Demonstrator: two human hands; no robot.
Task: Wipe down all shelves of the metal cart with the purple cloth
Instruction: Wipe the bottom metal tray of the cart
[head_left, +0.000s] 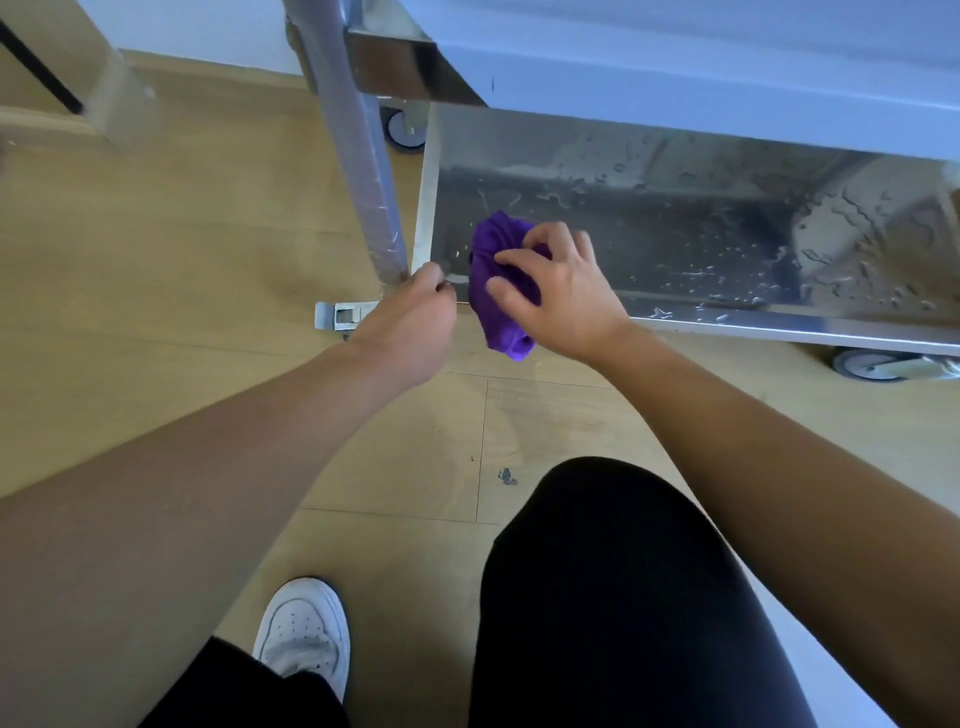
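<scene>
The metal cart's bottom shelf (727, 249) lies low in front of me, its steel surface wet with drops and streaks. A bunched purple cloth (498, 249) sits at the shelf's left front corner and hangs over the front rim. My right hand (561, 291) holds the cloth, fingers curled over it. My left hand (410, 317) grips the cart's front left corner, at the base of the upright post (358, 156), with its fingers curled round the rim. A higher shelf (675, 62) overhangs the back of the bottom one.
Caster wheels show at the back left (405, 130) and front right (872, 364), and a metal brake tab (337, 316) sticks out by the left corner. Wooden floor surrounds the cart. My black-clad knee (623, 571) and white shoe (306, 629) are below.
</scene>
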